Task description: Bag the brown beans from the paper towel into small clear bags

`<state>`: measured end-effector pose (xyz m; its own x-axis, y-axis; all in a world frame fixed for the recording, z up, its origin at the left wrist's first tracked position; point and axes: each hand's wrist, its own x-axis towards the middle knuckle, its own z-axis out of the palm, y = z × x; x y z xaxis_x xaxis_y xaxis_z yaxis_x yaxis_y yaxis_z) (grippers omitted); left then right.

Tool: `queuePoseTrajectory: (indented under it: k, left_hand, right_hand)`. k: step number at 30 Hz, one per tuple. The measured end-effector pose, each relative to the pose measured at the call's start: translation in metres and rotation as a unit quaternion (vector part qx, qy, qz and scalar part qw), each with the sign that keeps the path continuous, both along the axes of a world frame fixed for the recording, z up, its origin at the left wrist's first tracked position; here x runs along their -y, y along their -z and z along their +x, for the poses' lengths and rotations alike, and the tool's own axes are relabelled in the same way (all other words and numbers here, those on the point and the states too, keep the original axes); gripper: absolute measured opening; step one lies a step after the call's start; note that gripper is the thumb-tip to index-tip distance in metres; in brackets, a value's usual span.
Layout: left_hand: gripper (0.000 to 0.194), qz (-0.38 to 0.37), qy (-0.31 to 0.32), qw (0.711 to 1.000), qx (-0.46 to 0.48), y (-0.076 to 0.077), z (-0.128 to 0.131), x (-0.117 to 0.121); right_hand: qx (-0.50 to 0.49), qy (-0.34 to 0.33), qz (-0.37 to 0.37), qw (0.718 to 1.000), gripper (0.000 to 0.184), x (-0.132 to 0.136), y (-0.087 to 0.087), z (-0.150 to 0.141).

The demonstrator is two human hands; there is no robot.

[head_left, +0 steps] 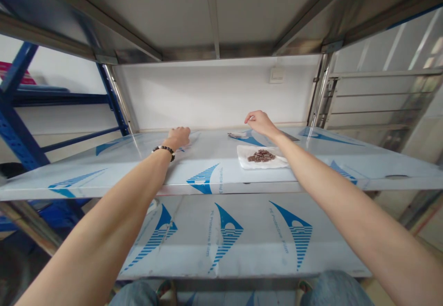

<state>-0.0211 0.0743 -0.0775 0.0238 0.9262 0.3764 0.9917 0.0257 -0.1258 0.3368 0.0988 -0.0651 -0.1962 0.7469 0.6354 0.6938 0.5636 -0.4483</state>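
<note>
Two bare arms reach over a metal shelf covered in blue-printed protective film. The left hand, below a beaded bracelet, is low over the shelf, knuckles up and fingers curled; whether it grips anything cannot be told. The right hand is raised near the white wall, fingers bent in toward the thumb; whether something is pinched there cannot be told. Nearer the person than the right hand, beside its forearm, a white sheet bears a pile of small brown pieces. Left of and below that hand lies a small, indistinct packet.
</note>
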Motion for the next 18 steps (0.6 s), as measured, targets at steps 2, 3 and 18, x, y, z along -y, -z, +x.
queuePoseTrajectory:
  k: [2, 3, 18]
  left_hand:
    - [0.036, 0.038, -0.020, 0.999, -0.034, -0.015, 0.019, 0.002]
    - [0.038, 0.057, -0.020, 0.997, -0.049, -0.022, 0.029, 0.003]
    - [0.045, 0.039, -0.015, 0.997, -0.058, -0.013, 0.054, 0.001]
  right_hand:
    - [-0.017, 0.010, -0.004, 1.000, 0.026, 0.002, 0.002, 0.000]
    - [-0.014, 0.012, -0.012, 1.000, 0.025, 0.003, 0.003, -0.001]
    - [0.107, -0.029, -0.039, 0.993, 0.025, 0.011, 0.005, -0.005]
